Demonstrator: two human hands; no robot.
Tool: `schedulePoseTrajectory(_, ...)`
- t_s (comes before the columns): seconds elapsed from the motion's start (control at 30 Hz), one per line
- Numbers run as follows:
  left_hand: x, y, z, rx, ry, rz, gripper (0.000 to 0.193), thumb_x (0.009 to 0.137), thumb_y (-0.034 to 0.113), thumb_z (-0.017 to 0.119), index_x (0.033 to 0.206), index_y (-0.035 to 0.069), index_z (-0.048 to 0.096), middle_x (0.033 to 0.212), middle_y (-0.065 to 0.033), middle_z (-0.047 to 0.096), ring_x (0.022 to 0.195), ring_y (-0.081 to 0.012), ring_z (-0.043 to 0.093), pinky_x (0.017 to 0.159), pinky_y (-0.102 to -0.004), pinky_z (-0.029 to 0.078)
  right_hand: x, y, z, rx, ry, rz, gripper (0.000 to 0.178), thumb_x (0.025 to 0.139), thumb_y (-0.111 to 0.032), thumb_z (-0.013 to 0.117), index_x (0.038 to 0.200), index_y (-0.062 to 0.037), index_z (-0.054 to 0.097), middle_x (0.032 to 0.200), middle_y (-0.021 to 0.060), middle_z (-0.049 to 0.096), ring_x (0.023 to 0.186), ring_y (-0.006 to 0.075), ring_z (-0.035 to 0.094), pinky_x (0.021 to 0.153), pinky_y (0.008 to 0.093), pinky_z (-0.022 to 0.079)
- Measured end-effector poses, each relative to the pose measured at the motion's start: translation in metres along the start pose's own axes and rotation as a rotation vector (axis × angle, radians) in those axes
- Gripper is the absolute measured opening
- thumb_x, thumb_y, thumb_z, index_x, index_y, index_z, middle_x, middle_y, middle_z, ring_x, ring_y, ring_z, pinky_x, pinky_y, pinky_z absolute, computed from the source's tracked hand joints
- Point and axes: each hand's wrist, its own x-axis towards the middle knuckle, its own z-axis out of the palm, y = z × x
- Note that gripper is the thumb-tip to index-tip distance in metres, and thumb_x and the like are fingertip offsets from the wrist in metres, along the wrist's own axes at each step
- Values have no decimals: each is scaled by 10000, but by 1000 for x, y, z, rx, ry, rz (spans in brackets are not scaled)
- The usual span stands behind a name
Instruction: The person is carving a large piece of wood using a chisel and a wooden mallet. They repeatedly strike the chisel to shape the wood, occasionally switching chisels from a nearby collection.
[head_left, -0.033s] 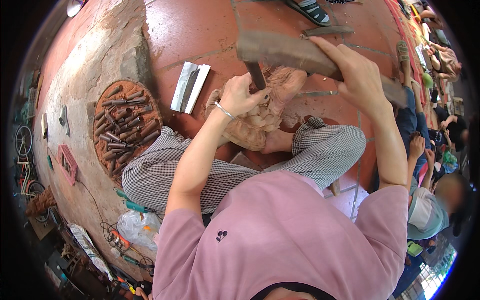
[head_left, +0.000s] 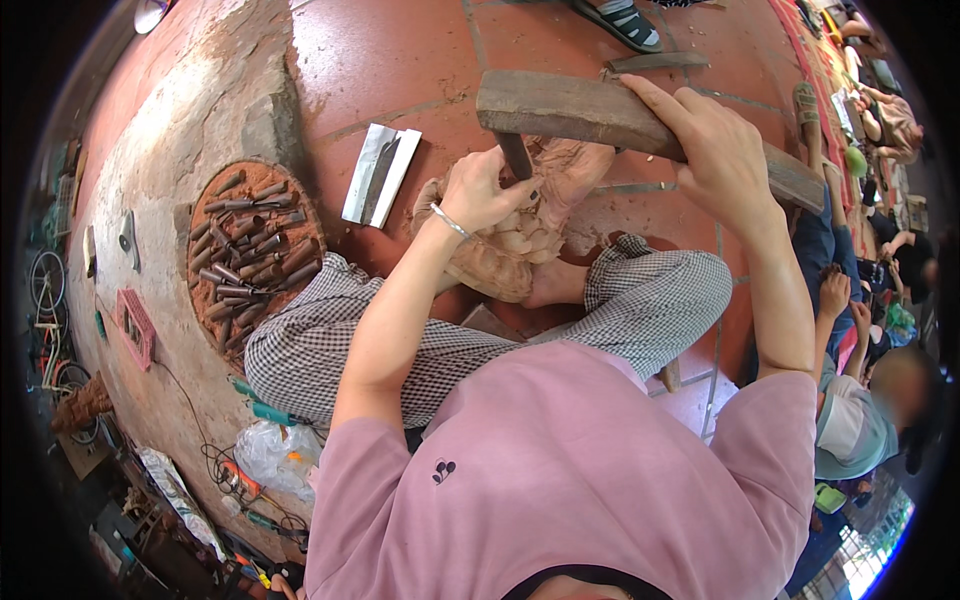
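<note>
My left hand (head_left: 478, 192) is wrapped round a dark chisel (head_left: 514, 157), which stands nearly upright over a carved block of pale brown wood (head_left: 495, 270). The chisel's cutting tip is hidden behind my fingers and the carving. In my right hand (head_left: 722, 145) is a long, squared wooden mallet (head_left: 570, 106), gripped partway along. The mallet's left end lies against the top of the chisel. The carving rests on the floor between my legs, close to my bare foot (head_left: 556, 284).
To the left, a round tray (head_left: 198, 285) holds many dark chisels among reddish sawdust. A flat white-and-grey piece (head_left: 405, 165) lies beyond the carving. A clear plastic bag (head_left: 275, 460) and cords lie near my left knee. Another person's sandalled foot (head_left: 632, 28) is ahead; people sit to the right.
The mallet's left end has come down slightly onto the chisel, and its motion blur is gone. My left hand, the chisel and the carving look the same.
</note>
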Motion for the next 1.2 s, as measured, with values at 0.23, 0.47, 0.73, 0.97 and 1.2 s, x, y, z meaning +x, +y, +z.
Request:
schedulePoseTrajectory(0.23,0,7,-1,15,-21,-42,245,754,282,740,803,65,635,685,-132,648,655,-315,652,602,-411,496,-3,1,1,114,62,16,804,636,0,683,1375,-241,478,842,68,564,817,284,603,669,408,489)
schedulePoseTrajectory(0.47,-1,5,1,7,-12,-46,255,750,293,744,807,69,637,670,-118,645,640,-306,652,598,-403,496,-4,0,1,77,25,20,802,649,8,663,1383,-245,466,846,71,566,823,287,605,669,414,491)
schedulePoseTrajectory(0.73,-2,0,3,-24,3,-55,272,745,311,752,771,63,643,658,-112,638,628,-303,645,591,-400,493,-3,0,0,66,-3,26,773,662,14,637,1376,-233,472,867,70,585,851,289,612,676,419,495)
schedulePoseTrajectory(0.97,-3,3,4,39,8,-38,278,731,315,759,761,62,647,671,-123,638,646,-318,643,599,-408,496,-4,-1,1,111,24,14,772,659,35,619,1368,-239,479,862,67,585,846,289,615,677,413,497)
schedulePoseTrajectory(1.2,-4,-2,0,-612,14,-137,185,813,155,737,870,32,612,786,-50,662,667,-146,648,598,-312,502,-3,-1,4,199,35,65,761,667,21,637,1358,-258,482,950,67,622,891,302,621,708,405,508)
